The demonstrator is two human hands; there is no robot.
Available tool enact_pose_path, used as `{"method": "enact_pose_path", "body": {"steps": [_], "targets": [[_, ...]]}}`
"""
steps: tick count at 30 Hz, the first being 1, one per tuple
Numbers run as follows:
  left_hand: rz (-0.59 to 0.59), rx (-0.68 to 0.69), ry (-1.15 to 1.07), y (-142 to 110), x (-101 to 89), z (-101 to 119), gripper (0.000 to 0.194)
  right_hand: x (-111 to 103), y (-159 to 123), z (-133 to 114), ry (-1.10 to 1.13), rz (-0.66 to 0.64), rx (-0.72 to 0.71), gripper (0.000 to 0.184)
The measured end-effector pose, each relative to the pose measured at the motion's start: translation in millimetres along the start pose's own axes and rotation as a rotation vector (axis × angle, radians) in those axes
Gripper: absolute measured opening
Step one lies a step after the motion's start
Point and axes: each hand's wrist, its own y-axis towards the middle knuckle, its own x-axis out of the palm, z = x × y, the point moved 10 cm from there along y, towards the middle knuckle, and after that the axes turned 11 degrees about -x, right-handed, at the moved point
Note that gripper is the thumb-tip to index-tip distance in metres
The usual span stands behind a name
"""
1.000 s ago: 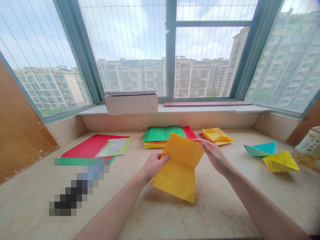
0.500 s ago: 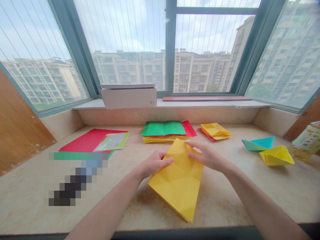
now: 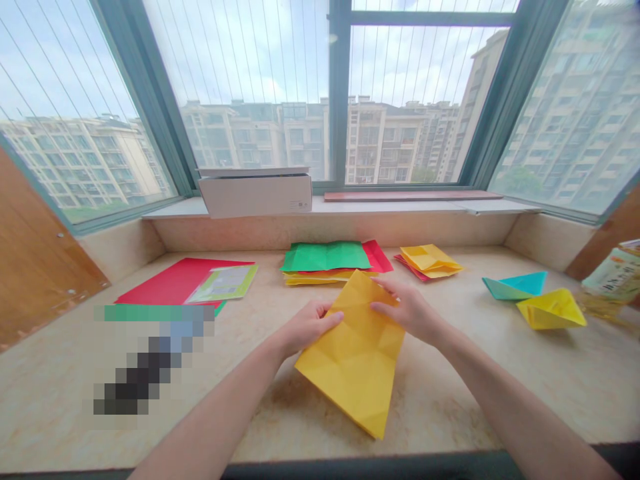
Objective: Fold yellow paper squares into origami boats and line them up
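Note:
A creased yellow-orange paper sheet (image 3: 356, 360) lies on the marble counter (image 3: 450, 400) in front of me. My left hand (image 3: 306, 327) pinches its upper left edge, thumb on top. My right hand (image 3: 407, 310) grips the upper right edge near the top corner, fingers curled over the paper. Just beyond the hands sits a stack of coloured sheets with a green one on top (image 3: 327, 257).
Folded yellow and red papers (image 3: 430, 261) lie at centre right. A teal paper boat (image 3: 515, 285) and a yellow paper boat (image 3: 550, 310) sit at right, by a printed packet (image 3: 613, 277). Red sheets with a leaflet (image 3: 200, 283) lie left. A white box (image 3: 256, 193) rests on the sill.
The yellow sheet, held up and half unfolded a second ago, now lies lower and flatter on the counter, and both hands have come down with it to its top corner.

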Motion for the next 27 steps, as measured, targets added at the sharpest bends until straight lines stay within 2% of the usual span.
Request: {"method": "enact_pose_path", "body": {"steps": [2, 5, 7, 10, 12, 14, 16, 17, 18, 19, 22, 25, 27], "targets": [[-0.007, 0.021, -0.048, -1, -0.2, 4, 0.043, -4, 1, 2, 0.078, 0.048, 0.026, 0.045], [0.003, 0.129, -0.165, -3, -5.5, 18, 0.041, -19, -1, 14, 0.175, 0.197, 0.12, 0.042], [0.041, 0.235, -0.263, -6, -14.9, 30, 0.042, -28, -4, 25, 0.236, 0.305, 0.202, 0.042], [0.148, 0.337, -0.357, -8, -35.4, 37, 0.058, -31, -9, 38, 0.38, 0.392, 0.298, 0.042], [0.347, 0.383, -0.316, -12, -58.8, 38, 0.063, -26, -11, 42, 0.459, 0.402, 0.341, 0.04], [0.663, 0.462, -0.147, -27, -85.0, 43, 0.055, -16, -13, 44, 0.493, 0.362, 0.385, 0.036], [0.935, 0.572, 0.16, -47, -93.0, 55, 0.046, -4, -15, 44, 0.459, 0.306, 0.414, 0.031], [0.995, 0.629, 0.343, -51, -86.8, 62, 0.04, 0, -16, 43, 0.421, 0.282, 0.415, 0.029], [1.012, 0.674, 0.523, -52, -76.7, 66, 0.033, 5, -16, 42, 0.381, 0.261, 0.405, 0.029], [0.978, 0.702, 0.688, -48, -63.7, 68, 0.026, 10, -16, 40, 0.347, 0.235, 0.388, 0.03], [0.742, 0.666, 1.025, -25, -27.5, 53, 0.02, 31, -15, 33, 0.318, 0.087, 0.327, 0.037], [0.548, 0.542, 1.181, -6, -7.3, 30, 0.027, 47, -16, 25, 0.283, -0.075, 0.266, 0.034], [0.497, 0.469, 1.215, 0, -4.6, 21, 0.028, 49, -16, 21, 0.233, -0.117, 0.219, 0.033]]}}
